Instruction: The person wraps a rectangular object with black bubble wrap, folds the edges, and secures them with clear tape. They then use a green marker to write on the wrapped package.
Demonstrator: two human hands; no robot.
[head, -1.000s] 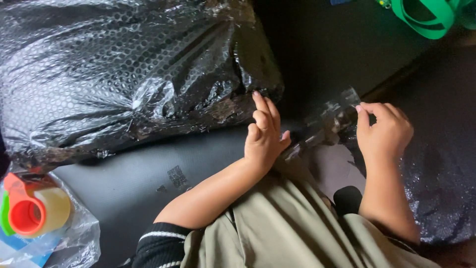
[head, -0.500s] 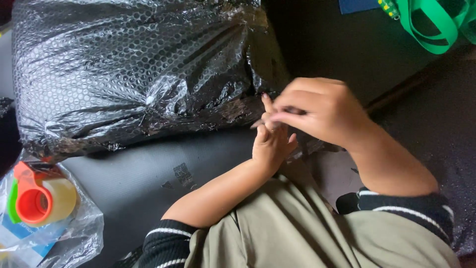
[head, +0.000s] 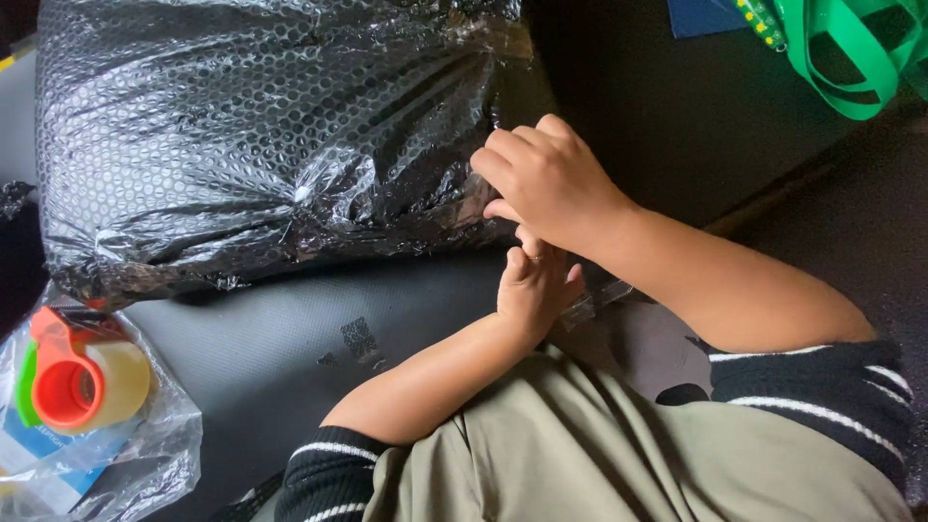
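A big bundle wrapped in bubble wrap over black plastic lies on a dark grey mat. My right hand reaches across to the bundle's right end, its fingers curled against the crinkled wrap. My left hand sits just below it, fingers pointing up and partly hidden under the right hand. A crumpled strip of clear tape shows beside the left thumb and runs up under the right hand. Where the tape ends is hidden.
An orange and green tape dispenser with a clear roll rests on a thin plastic bag at the lower left. A green strap lies at the top right. My olive lap fills the lower middle.
My right hand swung from the far right, where it held the tape stretched out, leftward over the left hand and onto the bundle's end. The left hand stayed almost still.
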